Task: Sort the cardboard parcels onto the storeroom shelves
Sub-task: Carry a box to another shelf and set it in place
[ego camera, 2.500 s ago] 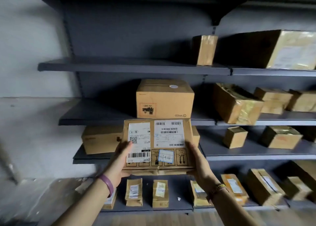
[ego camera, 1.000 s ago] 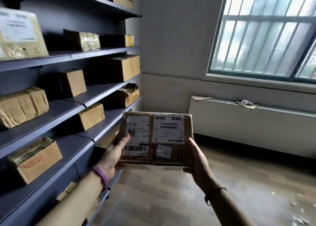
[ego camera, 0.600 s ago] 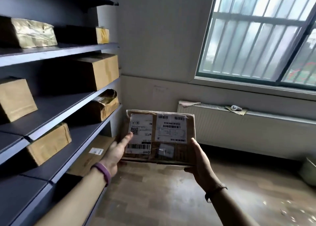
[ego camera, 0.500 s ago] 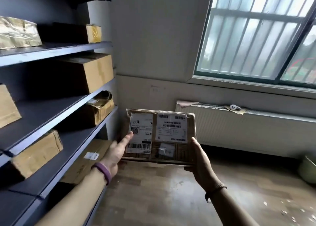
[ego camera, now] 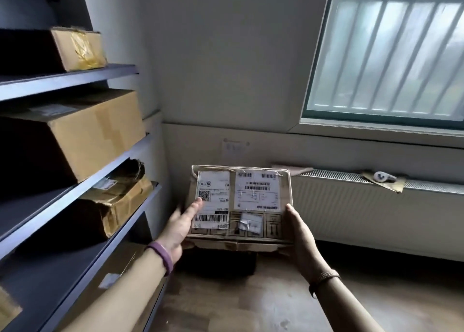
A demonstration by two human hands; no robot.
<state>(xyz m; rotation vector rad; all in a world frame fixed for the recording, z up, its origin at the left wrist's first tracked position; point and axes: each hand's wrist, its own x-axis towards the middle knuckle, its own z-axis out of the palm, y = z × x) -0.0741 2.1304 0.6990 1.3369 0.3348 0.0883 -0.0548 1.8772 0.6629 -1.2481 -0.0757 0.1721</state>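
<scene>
Head view: flat cardboard parcel (ego camera: 239, 206) held in mid-air, label side up, in front of the radiator (ego camera: 376, 213) and just right of the shelving unit (ego camera: 75, 181). Left hand (ego camera: 179, 227) holds the parcel's left edge, thumb laid straight across the white label, fingers underneath and hidden, so cannot tell how far they curl. Right hand (ego camera: 300, 238) grasps the parcel's right edge, thumb on top at the corner, fingers wrapped below. Purple band on the left wrist, thin bracelet on the right. On the shelving unit: small taped box (ego camera: 80, 48) on the upper shelf, large plain carton (ego camera: 82, 130) on the shelf below it, crumpled taped parcel (ego camera: 118, 201) on the next one down, flat labelled box (ego camera: 113, 276) at the bottom level. Barred window (ego camera: 391, 53) sits above the radiator; a small pale object (ego camera: 383, 176) on a scrap of card lies on the radiator top, too blurred to identify. Wood floor under the parcel.
</scene>
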